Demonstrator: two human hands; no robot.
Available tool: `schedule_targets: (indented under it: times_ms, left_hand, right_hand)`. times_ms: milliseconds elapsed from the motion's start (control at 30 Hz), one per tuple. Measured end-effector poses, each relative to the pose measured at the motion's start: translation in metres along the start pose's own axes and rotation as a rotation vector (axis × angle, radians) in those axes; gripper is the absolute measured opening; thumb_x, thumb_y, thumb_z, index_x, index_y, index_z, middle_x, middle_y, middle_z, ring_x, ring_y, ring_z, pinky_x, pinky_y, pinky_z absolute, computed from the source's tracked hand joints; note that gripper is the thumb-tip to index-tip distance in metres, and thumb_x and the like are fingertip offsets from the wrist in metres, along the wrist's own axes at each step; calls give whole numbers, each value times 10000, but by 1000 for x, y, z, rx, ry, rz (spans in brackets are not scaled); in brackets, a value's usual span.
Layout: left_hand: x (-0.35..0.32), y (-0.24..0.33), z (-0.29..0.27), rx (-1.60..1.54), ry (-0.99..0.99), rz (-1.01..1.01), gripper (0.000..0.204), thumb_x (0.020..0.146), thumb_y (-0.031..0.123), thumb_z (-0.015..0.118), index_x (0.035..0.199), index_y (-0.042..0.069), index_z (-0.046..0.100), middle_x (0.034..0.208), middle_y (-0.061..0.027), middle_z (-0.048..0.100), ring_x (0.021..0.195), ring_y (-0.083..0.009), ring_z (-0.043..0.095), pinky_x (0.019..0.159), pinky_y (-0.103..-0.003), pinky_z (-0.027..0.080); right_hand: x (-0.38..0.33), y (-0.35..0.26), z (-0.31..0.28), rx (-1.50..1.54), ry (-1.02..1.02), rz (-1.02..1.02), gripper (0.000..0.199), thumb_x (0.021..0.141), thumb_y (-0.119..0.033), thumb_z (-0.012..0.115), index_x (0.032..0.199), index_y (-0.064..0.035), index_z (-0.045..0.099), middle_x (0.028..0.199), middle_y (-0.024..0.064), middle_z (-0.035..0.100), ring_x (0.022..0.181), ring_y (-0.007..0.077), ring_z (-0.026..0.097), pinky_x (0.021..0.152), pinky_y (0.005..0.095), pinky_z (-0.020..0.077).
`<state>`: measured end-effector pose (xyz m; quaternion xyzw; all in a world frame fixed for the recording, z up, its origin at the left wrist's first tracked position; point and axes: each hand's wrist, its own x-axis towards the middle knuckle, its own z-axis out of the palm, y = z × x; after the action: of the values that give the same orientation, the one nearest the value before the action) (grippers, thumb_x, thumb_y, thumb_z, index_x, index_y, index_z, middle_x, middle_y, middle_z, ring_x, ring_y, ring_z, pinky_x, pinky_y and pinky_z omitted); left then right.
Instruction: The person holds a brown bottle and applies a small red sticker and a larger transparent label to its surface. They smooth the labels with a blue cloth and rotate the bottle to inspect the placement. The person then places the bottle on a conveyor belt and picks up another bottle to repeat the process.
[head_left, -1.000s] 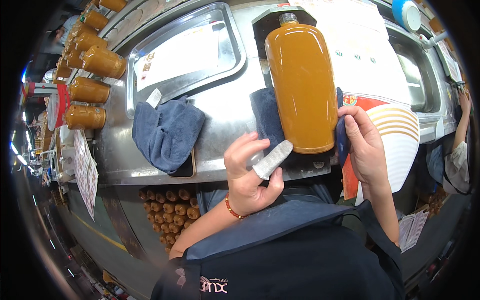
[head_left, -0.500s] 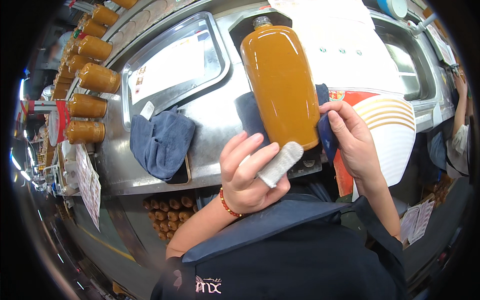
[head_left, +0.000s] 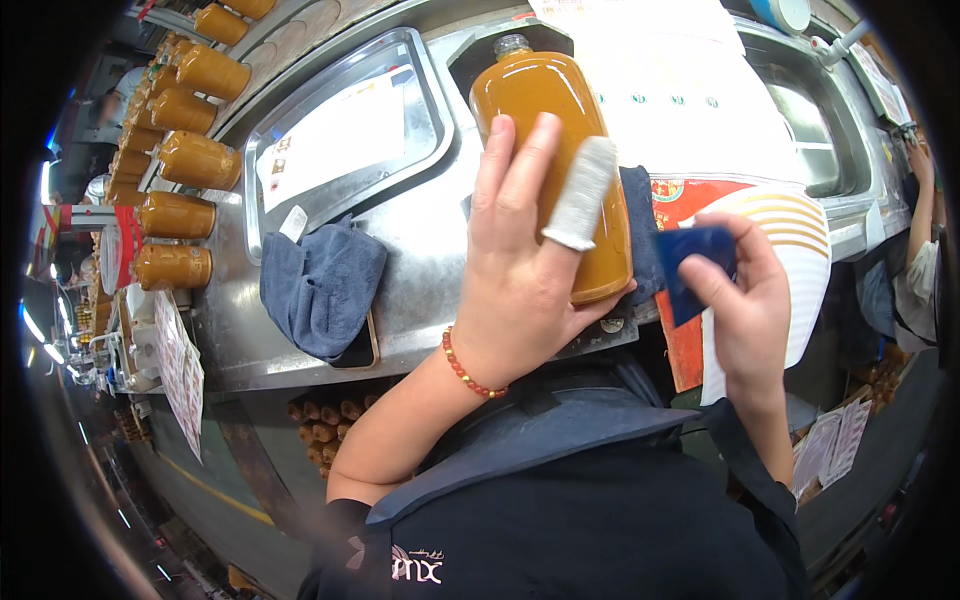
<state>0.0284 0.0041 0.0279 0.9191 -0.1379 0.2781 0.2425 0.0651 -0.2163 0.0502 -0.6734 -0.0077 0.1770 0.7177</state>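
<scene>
A large amber-brown bottle (head_left: 540, 85) with a clear glass neck lies on its side, its neck pointing away from me. My left hand (head_left: 515, 250) is laid over it, fingers along the upper face and thumb around the base end. A pale knitted sleeve (head_left: 583, 195) covers one of its fingers. In my right hand (head_left: 750, 315) a flat dark blue scraper (head_left: 685, 275) is pinched between thumb and fingers, just right of the bottle and apart from it. Dark blue cloth (head_left: 640, 220) shows beneath and beside the bottle.
A metal tray (head_left: 440, 120) with a printed sheet and a crumpled blue cloth (head_left: 325, 285) are on the left. Several filled bottles (head_left: 200, 160) line the far left. White and red printed sheets (head_left: 690, 130) cover the right side, before a sink (head_left: 800, 130). Another person's arm (head_left: 920, 180) shows far right.
My left hand has moved up from the bottle's base onto its upper face, fingers now extended. My right hand has drawn the scraper rightward off the bottle's side. The bottle has shifted slightly left.
</scene>
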Motion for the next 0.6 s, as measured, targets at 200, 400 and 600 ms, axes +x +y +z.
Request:
schedule_targets:
  times_ms: [200, 400, 600]
  left_hand:
    - [0, -6, -1, -9, -17, 8, 1007, 759, 347, 916, 1557, -10, 416, 1655, -257, 261, 1536, -490, 250, 1232, -542, 289]
    - [-6, -9, 2, -43, 34, -17, 1077, 756, 370, 931, 1578, -26, 359, 1654, -257, 245, 1539, -472, 254, 1233, -532, 293]
    - [-13, -15, 3, -187, 27, -93, 1170, 709, 358, 972, 1590, -40, 312, 1656, -236, 216, 1526, -411, 302, 1230, -479, 301]
  right_hand:
    - [-13, 4, 27, -133, -75, -62, 246, 894, -26, 785, 1088, -7, 635, 954, 31, 684, 855, 70, 643, 767, 222, 533]
    - [-15, 6, 9, -141, 12, 12, 217, 905, -29, 780, 1068, -2, 640, 945, 23, 673, 833, 60, 626, 741, 210, 523]
    - [-15, 10, 22, -172, -46, -78, 195, 899, -26, 783, 1047, 2, 660, 904, 19, 676, 798, 56, 613, 718, 215, 511]
